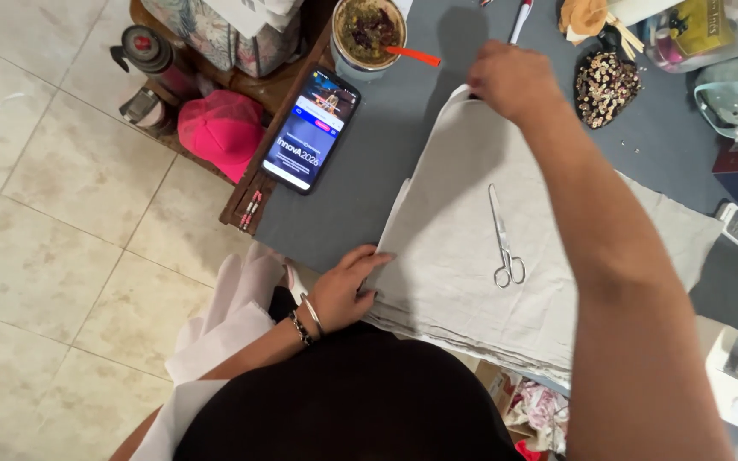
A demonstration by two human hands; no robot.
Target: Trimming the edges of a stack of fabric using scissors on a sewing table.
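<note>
Hands [348,290] gripping folded cloth [463,222] edges

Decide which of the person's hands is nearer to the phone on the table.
Left. The left hand grips the near edge of the grey cloth, just below the phone. The right hand holds the cloth's far corner, further off to the phone's right.

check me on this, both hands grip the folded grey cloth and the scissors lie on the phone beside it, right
Not quite. In the head view the left hand and right hand do hold the folded grey cloth, but the scissors lie on the cloth itself. The phone sits apart, with nothing on it.
</note>
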